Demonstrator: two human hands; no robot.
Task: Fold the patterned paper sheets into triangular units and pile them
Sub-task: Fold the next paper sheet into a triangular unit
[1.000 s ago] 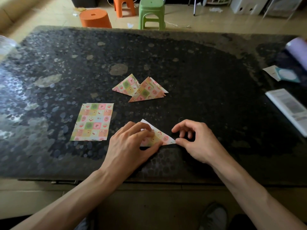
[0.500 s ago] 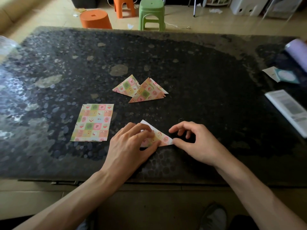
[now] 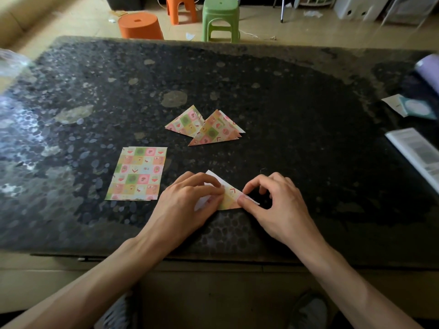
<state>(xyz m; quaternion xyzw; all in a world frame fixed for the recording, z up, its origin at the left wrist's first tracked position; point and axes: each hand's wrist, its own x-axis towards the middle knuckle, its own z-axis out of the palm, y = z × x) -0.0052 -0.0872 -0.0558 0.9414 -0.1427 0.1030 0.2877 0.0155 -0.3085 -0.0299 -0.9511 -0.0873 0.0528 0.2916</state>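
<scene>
The left hand held the part-folded sheet under curled fingers against the bench; the right hand pinched its right tip. Flat unfolded sheets lay just left of the left hand. Finished triangular units were piled beyond both hands.

A dark speckled stone counter fills most of the view. At its right edge lie a printed booklet, a teal-and-white card and, farther off, a purple roll. Crinkled clear plastic sits at the far left corner. Beyond the counter, on the tan tiled floor, stand a round orange stool, a second orange stool and a green stool. Two shoes show below the near edge.
</scene>
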